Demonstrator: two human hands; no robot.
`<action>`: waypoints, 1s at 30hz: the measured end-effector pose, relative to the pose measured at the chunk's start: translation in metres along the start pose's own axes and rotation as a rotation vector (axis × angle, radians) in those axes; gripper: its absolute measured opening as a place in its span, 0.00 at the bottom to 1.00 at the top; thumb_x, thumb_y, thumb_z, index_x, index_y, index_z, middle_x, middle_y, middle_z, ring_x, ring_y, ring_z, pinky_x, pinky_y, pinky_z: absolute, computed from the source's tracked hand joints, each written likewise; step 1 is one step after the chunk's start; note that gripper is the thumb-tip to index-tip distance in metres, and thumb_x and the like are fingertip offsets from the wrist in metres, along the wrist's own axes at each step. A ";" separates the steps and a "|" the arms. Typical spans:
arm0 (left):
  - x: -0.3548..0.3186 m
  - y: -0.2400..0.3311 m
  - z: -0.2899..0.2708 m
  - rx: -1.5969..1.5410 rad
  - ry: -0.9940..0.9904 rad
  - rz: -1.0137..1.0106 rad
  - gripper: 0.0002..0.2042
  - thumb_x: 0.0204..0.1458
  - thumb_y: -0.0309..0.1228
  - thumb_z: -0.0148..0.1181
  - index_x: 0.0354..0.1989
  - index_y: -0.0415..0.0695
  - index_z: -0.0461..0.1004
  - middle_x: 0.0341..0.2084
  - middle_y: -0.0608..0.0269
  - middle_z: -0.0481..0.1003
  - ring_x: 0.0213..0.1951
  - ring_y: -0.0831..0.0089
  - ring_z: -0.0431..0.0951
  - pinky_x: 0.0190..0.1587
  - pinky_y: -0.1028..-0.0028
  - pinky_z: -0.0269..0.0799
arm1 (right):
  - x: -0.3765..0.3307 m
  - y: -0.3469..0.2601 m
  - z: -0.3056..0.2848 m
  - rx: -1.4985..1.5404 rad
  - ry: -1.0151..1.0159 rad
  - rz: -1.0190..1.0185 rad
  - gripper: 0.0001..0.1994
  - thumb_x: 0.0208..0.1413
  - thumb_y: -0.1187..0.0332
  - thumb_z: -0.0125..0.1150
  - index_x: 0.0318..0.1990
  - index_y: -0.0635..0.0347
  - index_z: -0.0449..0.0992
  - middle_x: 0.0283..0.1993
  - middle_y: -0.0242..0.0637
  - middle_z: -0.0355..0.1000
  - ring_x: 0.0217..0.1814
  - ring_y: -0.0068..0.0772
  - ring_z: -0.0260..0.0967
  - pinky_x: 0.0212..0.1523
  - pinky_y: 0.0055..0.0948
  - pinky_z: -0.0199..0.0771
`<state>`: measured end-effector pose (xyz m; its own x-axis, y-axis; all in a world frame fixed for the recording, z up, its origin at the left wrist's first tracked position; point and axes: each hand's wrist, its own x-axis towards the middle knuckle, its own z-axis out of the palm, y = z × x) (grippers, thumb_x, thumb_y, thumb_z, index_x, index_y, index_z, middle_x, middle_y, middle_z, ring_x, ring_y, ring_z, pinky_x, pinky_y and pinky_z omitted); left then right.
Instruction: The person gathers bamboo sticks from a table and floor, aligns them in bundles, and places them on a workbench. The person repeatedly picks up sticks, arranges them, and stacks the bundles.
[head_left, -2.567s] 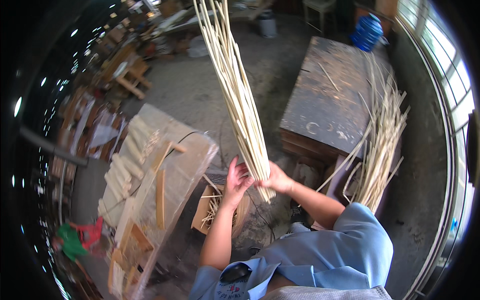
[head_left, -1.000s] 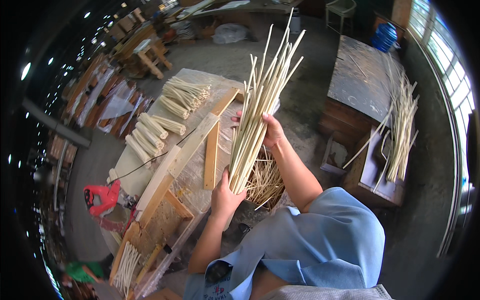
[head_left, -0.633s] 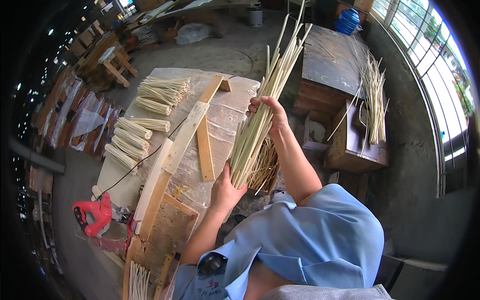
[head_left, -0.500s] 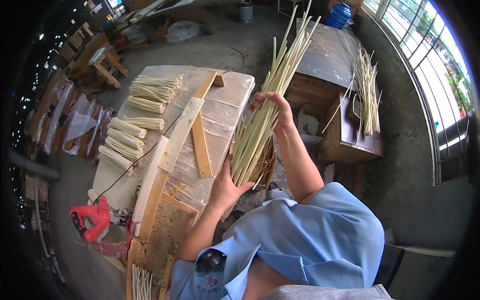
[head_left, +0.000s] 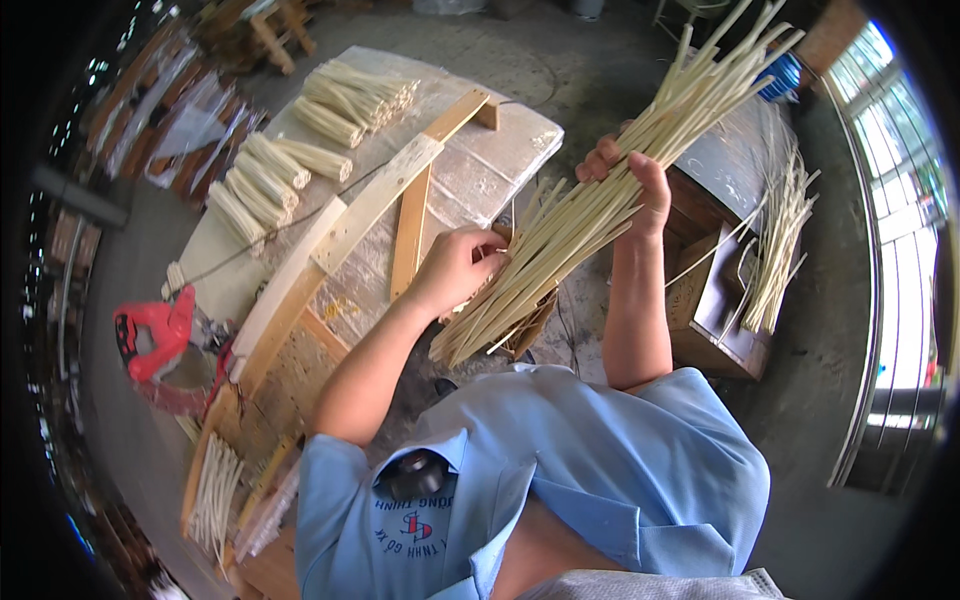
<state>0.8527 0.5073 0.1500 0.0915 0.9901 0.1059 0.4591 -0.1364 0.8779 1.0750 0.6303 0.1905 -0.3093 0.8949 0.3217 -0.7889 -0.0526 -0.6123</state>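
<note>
A long bundle of pale, thin rattan-like canes [head_left: 560, 255] slants from lower middle to upper right in front of me. My right hand [head_left: 645, 190] is closed around its upper part, thumb on the near side. At the bundle's left side is my left hand [head_left: 462, 268], with curled fingers and the thumb drawn in. Whatever its fingertips pinch is hidden against the canes. Under the bundle, a box [head_left: 530, 328] with more thin strips shows in part.
Left stands a plastic-covered table [head_left: 500, 165] bearing several cut cane bundles [head_left: 355, 95] and a wooden frame [head_left: 385, 205]. A red power saw [head_left: 160, 335] sits at its near left end. Loose canes [head_left: 780, 245] lie on a cabinet [head_left: 725, 300] to the right, near a barred window.
My left hand has left the bundle's lower end for its left side, its fingers now curled in. The bundle tilts further right in my right hand, and the view has turned.
</note>
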 end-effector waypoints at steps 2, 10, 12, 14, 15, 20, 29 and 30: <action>0.007 -0.002 0.009 -0.094 -0.001 -0.014 0.07 0.51 0.24 0.66 0.36 0.33 0.80 0.30 0.57 0.80 0.30 0.74 0.79 0.35 0.74 0.74 | 0.007 -0.001 -0.013 0.037 -0.051 0.029 0.23 0.49 0.63 0.64 0.53 0.53 0.66 0.35 0.34 0.68 0.34 0.30 0.66 0.43 0.37 0.69; 0.017 0.002 0.022 0.078 0.054 0.059 0.05 0.50 0.23 0.64 0.33 0.35 0.76 0.24 0.59 0.76 0.26 0.75 0.76 0.31 0.72 0.72 | 0.020 0.004 -0.030 0.040 -0.108 0.080 0.23 0.50 0.62 0.63 0.54 0.52 0.65 0.36 0.34 0.67 0.35 0.30 0.64 0.43 0.38 0.68; 0.026 0.004 0.017 0.095 0.095 0.096 0.05 0.49 0.23 0.64 0.31 0.35 0.75 0.24 0.57 0.77 0.26 0.71 0.78 0.32 0.71 0.74 | 0.023 0.004 -0.028 0.025 -0.116 0.041 0.23 0.50 0.62 0.64 0.54 0.52 0.65 0.37 0.35 0.67 0.35 0.31 0.64 0.43 0.38 0.68; 0.041 0.007 0.011 0.117 0.060 0.040 0.05 0.48 0.24 0.63 0.30 0.35 0.75 0.25 0.53 0.78 0.28 0.64 0.81 0.35 0.69 0.76 | 0.022 0.003 -0.026 -0.027 -0.117 -0.003 0.21 0.50 0.63 0.65 0.51 0.56 0.67 0.36 0.37 0.68 0.35 0.32 0.67 0.42 0.39 0.70; 0.047 0.003 0.011 0.111 0.048 0.055 0.06 0.48 0.24 0.63 0.32 0.35 0.75 0.25 0.53 0.78 0.28 0.65 0.81 0.35 0.69 0.76 | 0.024 0.002 -0.023 -0.064 -0.126 -0.026 0.20 0.50 0.63 0.66 0.48 0.59 0.68 0.36 0.39 0.69 0.35 0.33 0.69 0.41 0.40 0.72; 0.066 -0.035 0.033 0.016 -0.040 0.054 0.07 0.52 0.24 0.62 0.38 0.37 0.74 0.21 0.61 0.74 0.24 0.75 0.75 0.31 0.72 0.72 | 0.014 0.009 -0.021 -0.365 -0.091 -0.046 0.17 0.49 0.66 0.64 0.44 0.67 0.71 0.36 0.42 0.70 0.34 0.35 0.70 0.40 0.40 0.72; 0.069 -0.105 0.060 0.029 -0.074 -0.082 0.10 0.60 0.29 0.59 0.30 0.36 0.79 0.23 0.59 0.78 0.24 0.75 0.79 0.30 0.73 0.73 | -0.026 0.075 -0.060 -0.595 0.049 -0.101 0.10 0.49 0.71 0.67 0.37 0.65 0.74 0.33 0.36 0.76 0.34 0.27 0.74 0.38 0.29 0.76; 0.070 -0.105 0.058 0.026 -0.026 -0.029 0.10 0.60 0.29 0.58 0.31 0.36 0.79 0.23 0.59 0.77 0.24 0.74 0.79 0.30 0.73 0.73 | -0.027 0.081 -0.066 -0.610 0.067 -0.098 0.10 0.49 0.71 0.67 0.37 0.65 0.75 0.33 0.36 0.76 0.34 0.27 0.74 0.38 0.29 0.76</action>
<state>0.8621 0.5892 0.0380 0.1006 0.9926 0.0678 0.4845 -0.1083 0.8681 1.0547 0.6307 0.0850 -0.2008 0.9098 0.3633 -0.3604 0.2763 -0.8909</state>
